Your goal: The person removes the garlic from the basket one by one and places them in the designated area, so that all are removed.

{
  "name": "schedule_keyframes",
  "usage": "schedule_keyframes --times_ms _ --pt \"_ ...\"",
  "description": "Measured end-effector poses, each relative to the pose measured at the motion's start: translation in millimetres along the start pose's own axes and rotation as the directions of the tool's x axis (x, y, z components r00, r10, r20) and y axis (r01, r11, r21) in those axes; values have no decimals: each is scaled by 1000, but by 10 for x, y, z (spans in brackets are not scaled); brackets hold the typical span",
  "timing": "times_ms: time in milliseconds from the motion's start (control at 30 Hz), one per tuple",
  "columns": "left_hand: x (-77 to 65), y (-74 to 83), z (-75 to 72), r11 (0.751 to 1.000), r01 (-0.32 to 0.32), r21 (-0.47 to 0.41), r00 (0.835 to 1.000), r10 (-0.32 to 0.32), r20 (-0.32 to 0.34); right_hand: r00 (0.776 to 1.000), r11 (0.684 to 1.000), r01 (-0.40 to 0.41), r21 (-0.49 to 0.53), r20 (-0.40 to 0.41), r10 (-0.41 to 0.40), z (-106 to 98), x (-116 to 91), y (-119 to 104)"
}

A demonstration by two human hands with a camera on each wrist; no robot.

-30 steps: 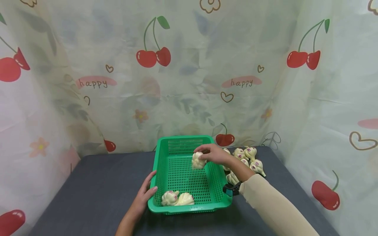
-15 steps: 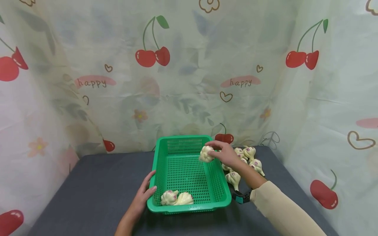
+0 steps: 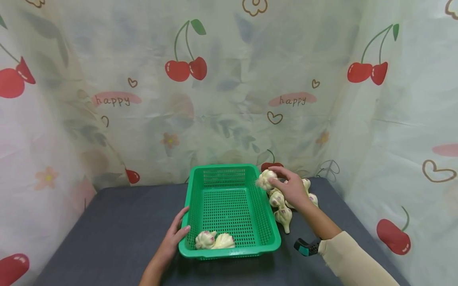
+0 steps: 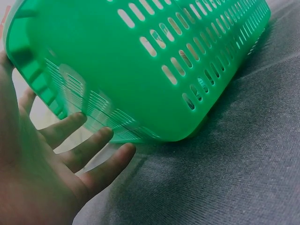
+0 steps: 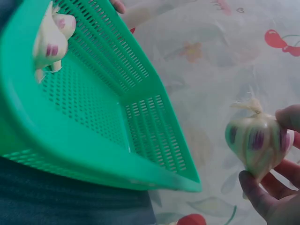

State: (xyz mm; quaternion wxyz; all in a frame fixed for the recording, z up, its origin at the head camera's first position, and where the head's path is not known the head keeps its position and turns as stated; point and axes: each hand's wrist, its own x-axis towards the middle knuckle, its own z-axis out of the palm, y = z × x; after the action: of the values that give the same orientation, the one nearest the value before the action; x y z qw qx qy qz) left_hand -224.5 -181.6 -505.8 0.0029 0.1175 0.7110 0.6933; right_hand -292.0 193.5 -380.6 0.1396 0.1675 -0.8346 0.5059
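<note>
A green plastic basket (image 3: 229,251) with slotted walls sits on the dark table. Two garlic bulbs, one whitish (image 3: 224,240) and one purple-marked (image 3: 205,240), lie in its near left corner. My left hand (image 3: 171,240) holds the basket's left side, thumb over the rim; the left wrist view shows its other fingers spread along the outer wall (image 4: 154,103). Past the basket's right rim, my right hand (image 3: 291,186) pinches a garlic bulb (image 3: 266,179) between thumb and fingers. In the right wrist view this bulb (image 5: 258,140) is raised, its root tuft upward.
Several more garlic bulbs (image 3: 283,216) lie to the right of the basket, some hidden behind my right hand. A patterned curtain (image 3: 229,119) hangs behind the table and along its sides. A watch (image 3: 307,247) is on the right wrist.
My right hand, still pinching the garlic bulb, has moved from above the basket's inside rightward and slightly up to its right rim. The left hand and the basket have stayed put.
</note>
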Motion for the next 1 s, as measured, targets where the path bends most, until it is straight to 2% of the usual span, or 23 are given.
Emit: schedule_keyframes --times_ms 233,467,600,767,1000 --pt "-6 -3 0 1000 3 15 1000 -2 -5 996 1000 -26 17 -82 28 -54 -120 107" --pt "-4 -26 5 999 10 30 1000 -9 -12 980 996 -78 -31 -188 71 -132 -271 281" --pt "-1 -23 4 999 -3 32 1000 4 -10 956 992 -122 -35 -271 108 -163 -348 428" --pt "0 -5 5 999 -14 41 1000 14 -4 915 985 -171 1 -371 159 -194 -459 601" --pt "-1 -10 10 999 -31 36 1000 31 -4 869 965 -256 58 -424 256 -242 -631 833"
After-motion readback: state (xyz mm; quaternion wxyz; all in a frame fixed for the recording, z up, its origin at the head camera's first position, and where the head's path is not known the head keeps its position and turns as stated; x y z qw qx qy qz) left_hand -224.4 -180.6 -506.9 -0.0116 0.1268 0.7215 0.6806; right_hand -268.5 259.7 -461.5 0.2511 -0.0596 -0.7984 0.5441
